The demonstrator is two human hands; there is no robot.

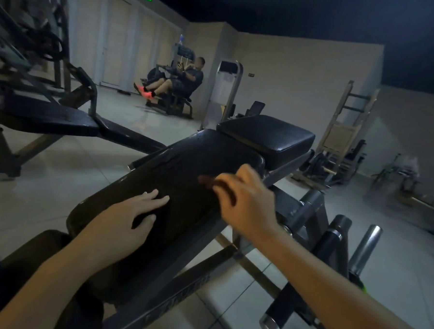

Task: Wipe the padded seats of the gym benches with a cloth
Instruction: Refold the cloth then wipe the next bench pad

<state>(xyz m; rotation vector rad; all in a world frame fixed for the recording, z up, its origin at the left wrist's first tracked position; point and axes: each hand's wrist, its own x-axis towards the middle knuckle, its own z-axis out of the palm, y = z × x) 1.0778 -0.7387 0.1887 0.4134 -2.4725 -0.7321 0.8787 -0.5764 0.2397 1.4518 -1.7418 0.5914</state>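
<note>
Your left hand (130, 217) lies flat on the long padded seat (186, 160), palm down near its closer end. Its fingers (158, 200) are straight and slightly spread, pointing up the pad, and the thumb is stretched out to the side. That grip is wide and holds nothing. A ring (145, 192) shows on one finger. Your left forearm comes in from the lower left and crosses the near edge of the pad.

Your right hand (244, 201) hangs above the right edge of the same seat, raised off the surface with the wrist bent and the back of the hand toward you. Its fingers curl down and in, and the grip is narrow, pinched on a reddish-brown scrap (205, 180) that sticks out past the fingertips to the left. Motion blur smears both, so you cannot tell whether the scrap is the cloth. Your right forearm runs in from the lower right corner, over the steel frame (299, 211) and near the round pegs (365, 245).

The long seat is black, tilted up away from you, with scuffed edges. Just beyond its far end sits a square black pad (265, 135) of the same bench. Another dark bench (50, 119) stands well apart on the left, on the tiled floor (59, 176). A person (187, 79) sits at a machine by the far wall.
</note>
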